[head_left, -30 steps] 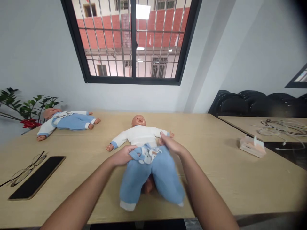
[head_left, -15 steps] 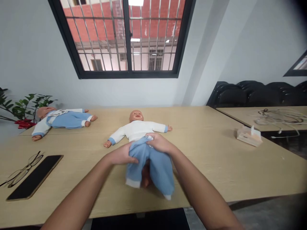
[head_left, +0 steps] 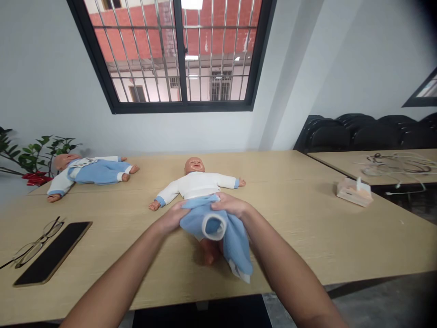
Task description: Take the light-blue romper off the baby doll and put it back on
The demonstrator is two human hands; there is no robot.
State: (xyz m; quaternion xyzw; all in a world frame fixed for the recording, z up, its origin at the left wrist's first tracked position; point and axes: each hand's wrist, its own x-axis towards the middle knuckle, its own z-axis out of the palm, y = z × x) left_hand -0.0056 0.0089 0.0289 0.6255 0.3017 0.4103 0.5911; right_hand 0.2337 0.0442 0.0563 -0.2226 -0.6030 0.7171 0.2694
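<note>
A baby doll (head_left: 200,185) in a white long-sleeved top with blue cuffs lies on its back, head toward the window. Blue doll trousers (head_left: 237,237) with white cuffs are held above its lower body. My left hand (head_left: 174,216) grips them by their left side, and my right hand (head_left: 229,205) pinches the upper right part near the waist. One leg's round cuff opening faces me, while the other leg hangs down at the right. Below the cloth the doll's bare foot (head_left: 209,256) shows; the rest of its legs is mostly hidden.
Another dressed doll (head_left: 99,171) lies at the back left beside a potted plant (head_left: 32,155). Eyeglasses (head_left: 37,243) and a black phone-like slab (head_left: 54,253) rest at the left of the table (head_left: 300,228). At the right stand a tissue box (head_left: 354,192) and tangled cables (head_left: 399,165).
The trousers' left leg has swung up, so its cuff opening now faces me. Both hands have shifted slightly and keep hold of the cloth.
</note>
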